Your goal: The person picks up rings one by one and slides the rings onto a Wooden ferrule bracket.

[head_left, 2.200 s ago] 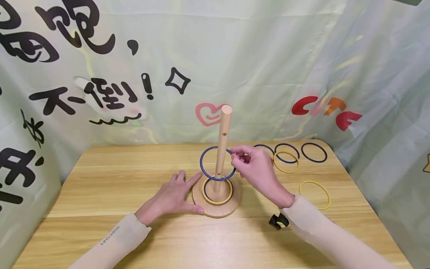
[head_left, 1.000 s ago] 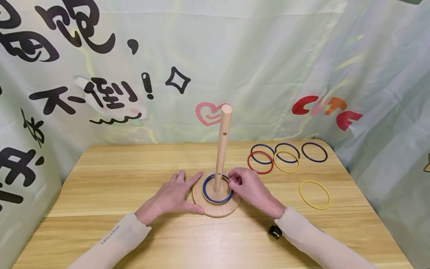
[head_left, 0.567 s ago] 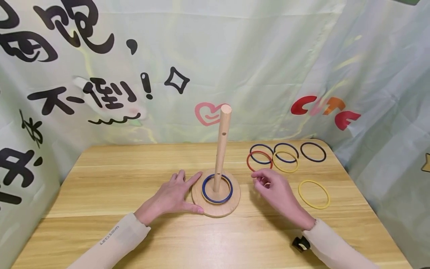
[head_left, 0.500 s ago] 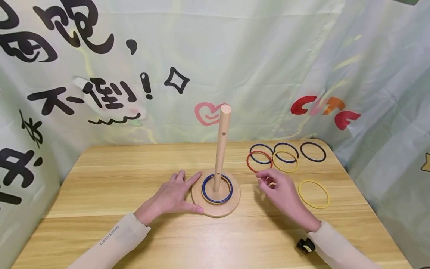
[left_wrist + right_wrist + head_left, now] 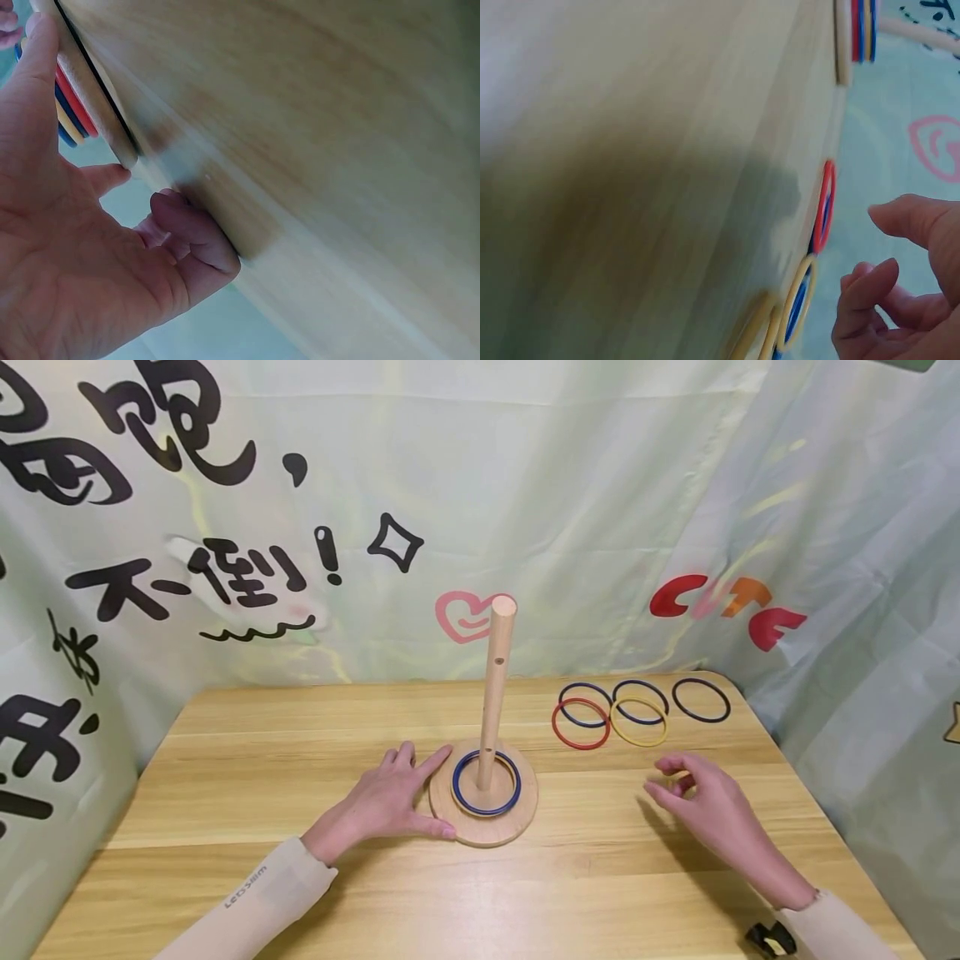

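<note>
My left hand [image 5: 386, 797] rests at the left edge of the round wooden base [image 5: 483, 835], thumb and index finger spread along it. A wooden peg [image 5: 497, 685] stands upright from this base. Around its foot lies a stack of rings, topped by a blue ring [image 5: 517, 785]; the left wrist view shows a red ring [image 5: 75, 103] at the bottom, with blue and yellow above. My right hand [image 5: 712, 814] hovers over the table's right side, thumb and fingers apart, holding nothing. Near it lies a yellow ring [image 5: 751, 328], hidden behind the hand in the head view.
At the back right, a red ring [image 5: 581, 747] overlaps a blue ring [image 5: 585, 683], and another yellow ring [image 5: 639, 744] overlaps a second blue ring [image 5: 641, 682]. A dark ring [image 5: 701, 721] lies alone by the corner. A printed curtain [image 5: 570, 485] hangs behind the table.
My right hand lowered the blue ring over the peg onto the stack, let go of it, and moved right to above the lone yellow ring. My left hand has stayed at the base.
</note>
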Tool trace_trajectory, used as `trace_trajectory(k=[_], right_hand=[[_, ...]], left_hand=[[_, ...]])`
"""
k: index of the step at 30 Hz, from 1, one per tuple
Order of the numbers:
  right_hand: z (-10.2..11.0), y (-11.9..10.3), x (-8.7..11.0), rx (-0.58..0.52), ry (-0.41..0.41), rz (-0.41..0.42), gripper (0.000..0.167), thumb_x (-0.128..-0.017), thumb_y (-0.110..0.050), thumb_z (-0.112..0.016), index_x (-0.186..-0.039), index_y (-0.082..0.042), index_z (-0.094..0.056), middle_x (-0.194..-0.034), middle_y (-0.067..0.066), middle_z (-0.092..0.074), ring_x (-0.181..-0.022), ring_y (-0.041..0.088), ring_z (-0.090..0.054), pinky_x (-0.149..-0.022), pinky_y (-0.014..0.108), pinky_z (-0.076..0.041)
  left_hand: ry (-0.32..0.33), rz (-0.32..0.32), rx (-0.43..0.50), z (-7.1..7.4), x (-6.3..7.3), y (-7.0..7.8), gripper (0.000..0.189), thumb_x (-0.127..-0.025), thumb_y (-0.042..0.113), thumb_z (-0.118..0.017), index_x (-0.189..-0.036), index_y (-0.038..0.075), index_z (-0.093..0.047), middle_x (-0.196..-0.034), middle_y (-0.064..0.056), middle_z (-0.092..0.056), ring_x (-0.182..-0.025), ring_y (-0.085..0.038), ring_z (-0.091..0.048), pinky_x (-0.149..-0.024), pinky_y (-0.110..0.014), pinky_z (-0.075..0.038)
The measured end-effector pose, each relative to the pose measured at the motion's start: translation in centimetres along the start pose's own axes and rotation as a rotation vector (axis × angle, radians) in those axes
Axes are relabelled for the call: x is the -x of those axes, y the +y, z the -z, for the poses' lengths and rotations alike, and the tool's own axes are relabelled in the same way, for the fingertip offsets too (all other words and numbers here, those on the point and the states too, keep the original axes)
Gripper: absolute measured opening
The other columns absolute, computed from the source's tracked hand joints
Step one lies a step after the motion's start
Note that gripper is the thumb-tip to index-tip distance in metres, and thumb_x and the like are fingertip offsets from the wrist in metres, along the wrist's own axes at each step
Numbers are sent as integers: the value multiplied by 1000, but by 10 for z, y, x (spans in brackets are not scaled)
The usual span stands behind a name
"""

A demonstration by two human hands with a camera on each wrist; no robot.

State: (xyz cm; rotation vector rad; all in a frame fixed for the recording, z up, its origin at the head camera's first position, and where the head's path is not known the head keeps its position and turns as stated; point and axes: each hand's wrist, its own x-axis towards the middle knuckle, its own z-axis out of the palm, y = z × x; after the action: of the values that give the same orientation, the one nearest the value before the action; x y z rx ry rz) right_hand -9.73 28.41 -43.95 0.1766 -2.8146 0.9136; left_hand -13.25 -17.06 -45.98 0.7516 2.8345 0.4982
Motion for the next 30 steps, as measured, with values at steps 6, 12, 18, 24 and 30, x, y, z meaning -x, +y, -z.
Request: trace_trajectory(k=[6,12,18,24,30], right_hand=[[13,23,5,78,-99,-100,43,-96,-31,-88,-117,3,-71,-100,8,-69,-81,20,-61,-68,33,-49],[18,36,3,168,-172,-121,41,-95,-37,-88,-104,0,-72,-95,5,-68,-86,23,-65,-78,49,-52],[14,40,0,181,-214,-98,19,-101,-22,-80,-89,-9,-73,-81,-3,-62,-75,17,-54,-69,39,-47],[10,34,-2,197,-174,-26,12,-94,-10,-76,-84,-12,-71,-76,-5,-61,-70,15,-53,-64,35,-45],[5,28,1,203,121,221,18,-79,3,-77,-86,-10,-69,-74,-8,-59,-65,7,-52,-57,23,-45]], left_hand=[[-3,-2,-4,1,0,1,126,-74,85,-82,-173,21,-37,-112,-11,-44,-91,-25,-43,-55,-35,-43],[-6,3,-5,2,1,1,126,-74,85,-82,-173,22,-37,-112,-11,-44,-92,-25,-44,-56,-35,-44],[-10,5,-10,1,0,1,126,-75,86,-81,-173,22,-36,-112,-11,-43,-92,-25,-43,-56,-35,-43],[-1,-2,-14,0,0,1,125,-75,85,-81,-173,21,-37,-111,-11,-43,-91,-24,-43,-56,-34,-43],[-6,1,-12,2,1,2,125,-75,84,-82,-173,20,-37,-111,-11,-43,-91,-25,-44,-57,-35,-43]])
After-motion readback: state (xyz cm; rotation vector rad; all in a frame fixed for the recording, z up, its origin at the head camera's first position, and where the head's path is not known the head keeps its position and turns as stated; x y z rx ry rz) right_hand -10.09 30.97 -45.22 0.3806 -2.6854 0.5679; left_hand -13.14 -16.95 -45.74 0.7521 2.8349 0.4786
